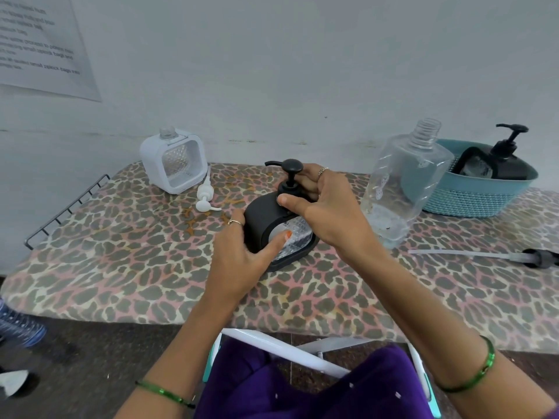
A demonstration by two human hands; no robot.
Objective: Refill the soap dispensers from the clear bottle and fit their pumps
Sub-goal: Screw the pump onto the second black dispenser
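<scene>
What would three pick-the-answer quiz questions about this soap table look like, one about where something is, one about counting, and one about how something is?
1. Where is the small white plastic pump?
A. lying on the spotted table beside the white square dispenser
B. in the basket
C. screwed onto the clear bottle

2. How many black pump dispensers are in view?
A. one
B. two
C. four

3. How is the tall clear plastic bottle?
A. capped
B. lying down
C. upright with its neck open

Answers:
1 A: it lies by the white square dispenser.
2 B: one black dispenser is held by the left hand and right hand, another sits in the teal woven basket.
3 C: its threaded neck is bare.
</scene>
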